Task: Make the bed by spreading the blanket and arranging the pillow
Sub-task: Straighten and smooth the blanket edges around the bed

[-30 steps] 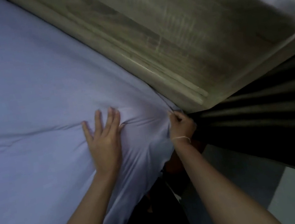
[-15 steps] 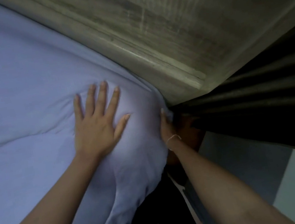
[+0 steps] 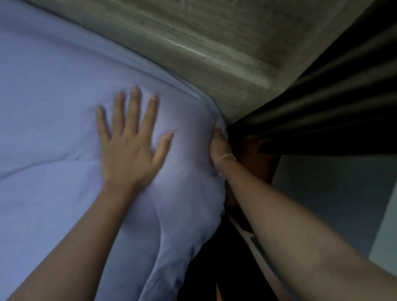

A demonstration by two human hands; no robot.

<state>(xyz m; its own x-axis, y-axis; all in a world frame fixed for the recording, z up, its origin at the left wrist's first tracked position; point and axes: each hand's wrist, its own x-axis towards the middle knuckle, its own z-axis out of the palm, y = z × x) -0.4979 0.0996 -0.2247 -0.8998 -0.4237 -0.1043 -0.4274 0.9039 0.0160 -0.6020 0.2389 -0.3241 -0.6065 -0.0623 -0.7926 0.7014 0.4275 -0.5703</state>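
While the blanket (image 3: 29, 120) drapes over the bed's near corner, the left hand (image 3: 128, 146), slid closer to that corner than 1 second ago, presses flat with fingers (image 3: 136, 108) spread. The right hand (image 3: 218, 144) now tucks the edge down by the headboard (image 3: 209, 17), its fingers hidden. Likely this corner is nearly smoothed.

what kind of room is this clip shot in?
Most likely a bedroom. A pale blue blanket covers a bed set against a wooden headboard, with dark pleated curtains beside it. The left hand presses flat on the blanket while the right hand works its corner.
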